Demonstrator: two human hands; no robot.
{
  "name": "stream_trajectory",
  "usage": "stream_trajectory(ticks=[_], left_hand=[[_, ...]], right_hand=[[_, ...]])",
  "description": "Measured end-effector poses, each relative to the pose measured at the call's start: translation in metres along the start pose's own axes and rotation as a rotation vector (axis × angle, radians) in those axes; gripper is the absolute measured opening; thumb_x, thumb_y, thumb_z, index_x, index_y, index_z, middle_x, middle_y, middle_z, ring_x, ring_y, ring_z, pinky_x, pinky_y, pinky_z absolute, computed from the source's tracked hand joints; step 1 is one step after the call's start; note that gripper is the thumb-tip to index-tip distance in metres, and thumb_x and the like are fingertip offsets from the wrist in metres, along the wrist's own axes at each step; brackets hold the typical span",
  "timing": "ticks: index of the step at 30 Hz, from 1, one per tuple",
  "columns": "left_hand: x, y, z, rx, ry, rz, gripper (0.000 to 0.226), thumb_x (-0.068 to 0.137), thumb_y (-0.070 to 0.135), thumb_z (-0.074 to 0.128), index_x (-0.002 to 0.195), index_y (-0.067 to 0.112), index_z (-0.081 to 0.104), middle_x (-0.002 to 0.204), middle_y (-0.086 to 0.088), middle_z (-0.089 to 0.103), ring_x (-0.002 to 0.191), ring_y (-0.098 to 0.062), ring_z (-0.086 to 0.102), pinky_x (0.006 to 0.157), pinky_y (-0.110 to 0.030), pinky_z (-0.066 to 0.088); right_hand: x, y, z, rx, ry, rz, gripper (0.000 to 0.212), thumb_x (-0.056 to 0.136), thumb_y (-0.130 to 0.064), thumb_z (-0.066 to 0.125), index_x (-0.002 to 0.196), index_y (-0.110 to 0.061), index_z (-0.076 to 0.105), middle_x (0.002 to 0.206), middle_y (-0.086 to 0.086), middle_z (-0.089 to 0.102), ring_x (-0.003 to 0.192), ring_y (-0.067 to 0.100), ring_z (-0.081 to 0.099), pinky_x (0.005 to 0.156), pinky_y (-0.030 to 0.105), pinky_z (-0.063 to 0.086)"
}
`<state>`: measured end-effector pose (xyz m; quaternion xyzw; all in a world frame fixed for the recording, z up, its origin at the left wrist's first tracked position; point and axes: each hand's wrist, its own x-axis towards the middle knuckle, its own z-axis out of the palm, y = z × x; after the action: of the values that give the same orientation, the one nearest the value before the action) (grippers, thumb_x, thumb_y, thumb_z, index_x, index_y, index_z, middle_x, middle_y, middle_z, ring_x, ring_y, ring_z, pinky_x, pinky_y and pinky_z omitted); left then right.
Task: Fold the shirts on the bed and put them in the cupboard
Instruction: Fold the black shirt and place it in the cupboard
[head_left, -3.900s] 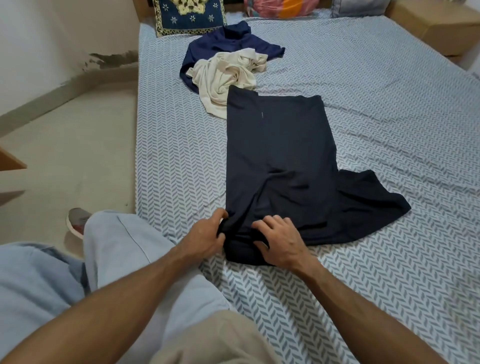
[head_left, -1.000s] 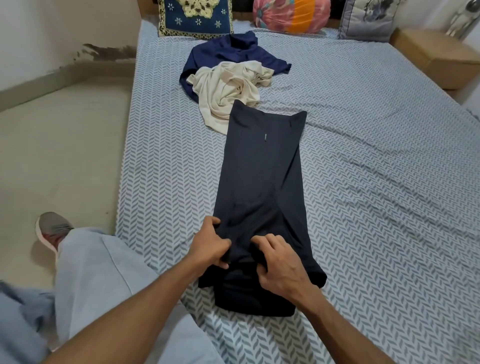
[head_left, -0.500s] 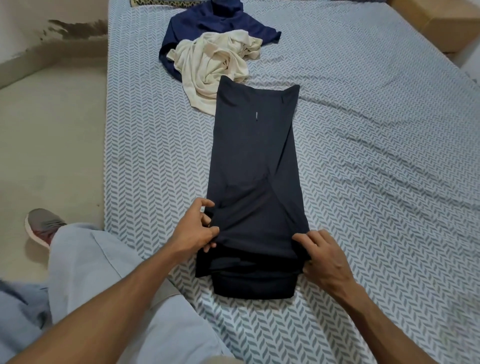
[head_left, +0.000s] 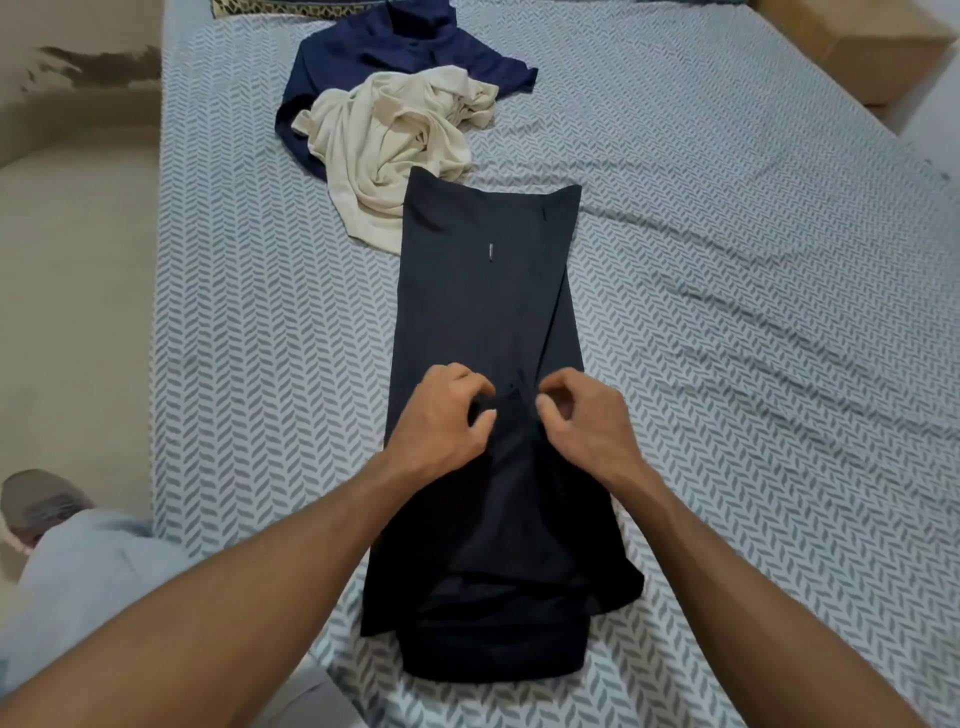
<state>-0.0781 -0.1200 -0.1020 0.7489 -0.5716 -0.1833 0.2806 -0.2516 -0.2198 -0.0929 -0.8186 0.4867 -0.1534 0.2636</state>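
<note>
A dark navy shirt (head_left: 488, 291) lies on the bed (head_left: 753, 322) as a long narrow strip running away from me, its sides folded in. Over its middle, my left hand (head_left: 441, 421) pinches a fold of the dark cloth between thumb and fingers. Close beside it, my right hand (head_left: 587, 421) pinches the cloth too, fingers curled. Farther up the bed a crumpled cream shirt (head_left: 389, 145) lies on a blue shirt (head_left: 410, 52), its lower edge touching the dark shirt's far left corner.
Beige floor (head_left: 72, 291) runs along the bed's left side, with a shoe (head_left: 39, 501) near my knee in light trousers (head_left: 88, 566). A wooden bedside cabinet (head_left: 862, 36) stands at the far right. A patterned cushion edge (head_left: 291, 6) shows at the head.
The right sleeve and side were folded in, making a narrow strip. Both hands have left the strip's near corners and come together higher up, pinching cloth at its middle.
</note>
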Motion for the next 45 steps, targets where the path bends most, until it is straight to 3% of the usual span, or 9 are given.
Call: stream_trajectory(ticks=[5, 10, 15, 19, 24, 28, 31, 39, 45], left_hand=[[0.040, -0.019, -0.008, -0.298, -0.381, -0.389, 0.033, 0.083, 0.039, 0.081, 0.110, 0.023, 0.072, 0.084, 0.011, 0.069, 0.078, -0.005, 0.065, 0.068, -0.017, 0.045], [0.062, -0.037, -0.014, -0.321, -0.548, -0.397, 0.018, 0.070, 0.038, 0.090, 0.081, 0.027, 0.081, 0.079, 0.014, 0.076, 0.090, -0.003, 0.070, 0.090, -0.025, 0.054], [0.064, -0.042, -0.016, -0.329, -0.609, -0.421, 0.013, 0.069, 0.036, 0.091, 0.069, 0.030, 0.079, 0.077, 0.015, 0.075, 0.087, -0.001, 0.069, 0.086, -0.023, 0.053], [0.060, -0.044, -0.013, -0.296, -0.597, -0.390, 0.016, 0.071, 0.036, 0.089, 0.069, 0.026, 0.077, 0.079, 0.016, 0.071, 0.074, 0.003, 0.066, 0.070, -0.018, 0.049], [0.059, -0.042, -0.011, -0.281, -0.586, -0.387, 0.017, 0.073, 0.034, 0.088, 0.071, 0.022, 0.076, 0.078, 0.016, 0.067, 0.071, 0.001, 0.063, 0.064, -0.014, 0.043], [0.060, -0.040, -0.012, -0.291, -0.612, -0.387, 0.020, 0.071, 0.027, 0.085, 0.069, 0.013, 0.072, 0.078, 0.014, 0.066, 0.069, -0.002, 0.061, 0.067, -0.019, 0.045], [0.059, -0.037, -0.012, -0.298, -0.631, -0.400, 0.023, 0.069, 0.016, 0.081, 0.063, 0.006, 0.061, 0.077, 0.014, 0.061, 0.063, -0.004, 0.057, 0.065, -0.022, 0.047], [0.056, -0.036, -0.010, -0.340, -0.627, -0.414, 0.030, 0.064, 0.007, 0.073, 0.054, 0.013, 0.045, 0.075, 0.013, 0.057, 0.048, -0.004, 0.047, 0.057, -0.020, 0.044], [0.053, -0.035, -0.005, -0.292, -0.574, -0.401, 0.027, 0.066, 0.011, 0.075, 0.057, 0.013, 0.049, 0.075, 0.012, 0.056, 0.048, -0.001, 0.049, 0.054, -0.017, 0.042]], right_hand=[[0.096, -0.016, 0.012, 0.027, 0.033, 0.152, 0.016, 0.089, -0.027, 0.064, 0.103, -0.022, 0.071, 0.090, -0.010, 0.068, 0.092, 0.012, 0.065, 0.084, 0.023, 0.045], [0.192, -0.013, 0.024, -0.074, 0.062, 0.230, 0.023, 0.090, -0.027, 0.061, 0.109, -0.018, 0.069, 0.112, 0.003, 0.072, 0.108, 0.024, 0.065, 0.090, 0.030, 0.046], [0.260, -0.013, 0.023, -0.141, 0.088, 0.282, 0.036, 0.085, -0.024, 0.061, 0.118, -0.011, 0.056, 0.120, 0.009, 0.061, 0.109, 0.029, 0.060, 0.080, 0.034, 0.046], [0.291, -0.009, 0.023, -0.209, 0.072, 0.439, 0.058, 0.084, -0.032, 0.066, 0.135, -0.009, 0.050, 0.138, 0.013, 0.052, 0.124, 0.034, 0.055, 0.097, 0.042, 0.051], [0.308, -0.007, 0.022, -0.212, 0.175, 0.485, 0.038, 0.089, -0.016, 0.057, 0.126, -0.011, 0.063, 0.130, 0.010, 0.063, 0.120, 0.032, 0.061, 0.097, 0.041, 0.051], [0.310, -0.021, 0.026, -0.157, 0.298, 0.340, 0.037, 0.096, -0.023, 0.046, 0.127, -0.009, 0.060, 0.133, 0.009, 0.060, 0.122, 0.029, 0.058, 0.096, 0.039, 0.047], [0.312, -0.033, 0.033, -0.079, 0.359, 0.166, 0.029, 0.099, -0.025, 0.042, 0.116, -0.009, 0.059, 0.111, 0.003, 0.061, 0.099, 0.017, 0.055, 0.079, 0.030, 0.038], [0.318, -0.043, 0.071, 0.014, -0.017, 0.099, 0.027, 0.099, -0.019, 0.044, 0.112, -0.013, 0.068, 0.115, 0.003, 0.070, 0.112, 0.023, 0.061, 0.092, 0.030, 0.046], [0.292, -0.031, 0.056, 0.159, -0.140, 0.114, 0.044, 0.098, -0.024, 0.047, 0.141, -0.020, 0.054, 0.135, -0.005, 0.060, 0.126, 0.013, 0.055, 0.109, 0.025, 0.040]])
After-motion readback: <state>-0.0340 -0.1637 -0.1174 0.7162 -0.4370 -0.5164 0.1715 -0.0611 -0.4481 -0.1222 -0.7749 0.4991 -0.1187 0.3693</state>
